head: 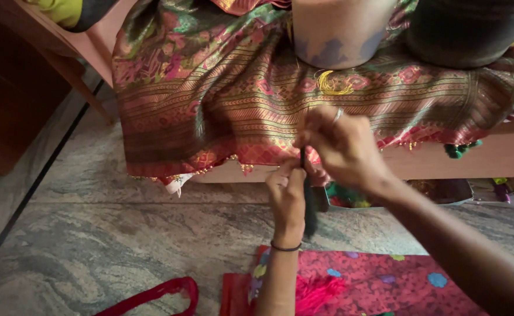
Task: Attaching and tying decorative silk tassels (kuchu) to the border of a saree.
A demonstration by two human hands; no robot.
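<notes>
A patterned silk cloth (222, 99) in red, green and gold hangs over the edge of a wooden cot. Both hands work at its lower border. My left hand (287, 196) pinches a dark green tassel of thread (309, 205) that hangs down from the border. My right hand (339, 146), a ring on one finger, grips the top of the same tassel where it meets the cloth's edge. A thin dark band circles my left wrist.
A pale cylinder (339, 29) and a dark round thing (468, 29) weigh the cloth down on the cot (503, 158). A tray with coloured threads (386, 196) stands below the cot. A red dotted cloth (374, 281) and a red strap (157, 292) lie on the stone floor (122, 234).
</notes>
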